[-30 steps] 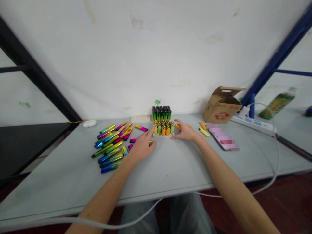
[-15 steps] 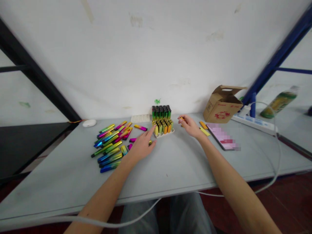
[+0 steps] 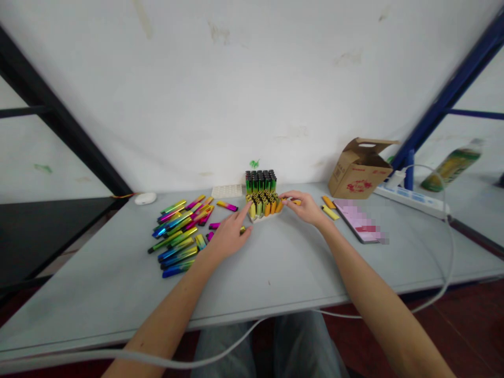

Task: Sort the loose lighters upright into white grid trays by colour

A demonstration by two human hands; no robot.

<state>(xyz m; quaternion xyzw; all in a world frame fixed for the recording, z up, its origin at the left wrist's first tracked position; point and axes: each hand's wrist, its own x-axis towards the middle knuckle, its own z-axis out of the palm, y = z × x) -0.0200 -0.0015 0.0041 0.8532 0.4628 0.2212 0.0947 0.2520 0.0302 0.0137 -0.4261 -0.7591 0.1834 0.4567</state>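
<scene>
A white rack (image 3: 258,220) holds rows of short upright tubes, yellow and orange in front, with dark hollow-looking tops. Behind them rise taller black-and-green tubes (image 3: 260,181). My left hand (image 3: 231,233) lies at the rack's left side, fingers stretched out, index fingertip against a yellow tube (image 3: 252,211) at the front left corner. At the right end, my right hand (image 3: 302,207) pinches an orange tube (image 3: 280,206) that leans at the rack's front right corner. Another orange tube (image 3: 297,202) shows against the fingers of this hand.
Shiny multicoloured tubes (image 3: 179,231) lie piled at the left. Loose orange (image 3: 328,202) and yellow tubes (image 3: 329,212) lie beside a phone (image 3: 356,220). Behind stand a cardboard box (image 3: 356,173) and a power strip (image 3: 413,201). A white perforated tray (image 3: 227,191) rests near the wall.
My right hand has moved left to the rack's right end, bringing an orange tube to its front corner. My left hand has stayed in place.
</scene>
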